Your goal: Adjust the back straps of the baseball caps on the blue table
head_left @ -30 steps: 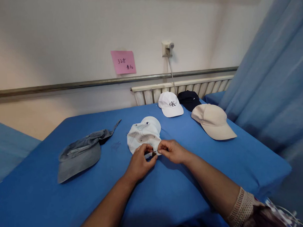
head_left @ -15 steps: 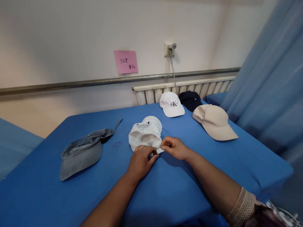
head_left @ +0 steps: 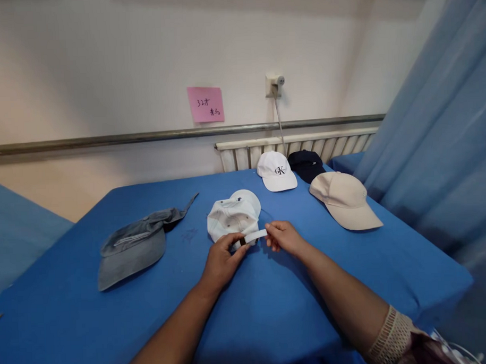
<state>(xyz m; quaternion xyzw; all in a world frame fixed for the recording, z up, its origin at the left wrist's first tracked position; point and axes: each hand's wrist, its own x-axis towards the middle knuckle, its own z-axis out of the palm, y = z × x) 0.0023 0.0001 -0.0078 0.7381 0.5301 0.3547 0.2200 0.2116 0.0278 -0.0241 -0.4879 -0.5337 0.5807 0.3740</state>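
Note:
A pale blue baseball cap (head_left: 233, 217) lies on the blue-covered table (head_left: 247, 309), its brim pointing away and its back toward me. My left hand (head_left: 224, 259) pinches the back of the cap beside a dark buckle (head_left: 242, 240) on the strap. The free end of the cap's strap (head_left: 256, 235) stretches to the right, and my right hand (head_left: 282, 237) holds its tip between thumb and fingers. A grey-blue cap (head_left: 136, 247) rests to the left with its strap hanging loose behind it.
Toward the back right sit a white cap with black letters (head_left: 276, 172), a navy cap (head_left: 306, 165) and a beige cap (head_left: 345, 199). Behind the table are a radiator (head_left: 242, 158), a metal rail (head_left: 153, 136) and a plugged-in cord (head_left: 279, 117). A blue curtain (head_left: 433, 143) hangs at right.
My right hand has drawn the strap end out to the right, so more of the strap shows past the buckle. My left hand still grips the cap's back edge.

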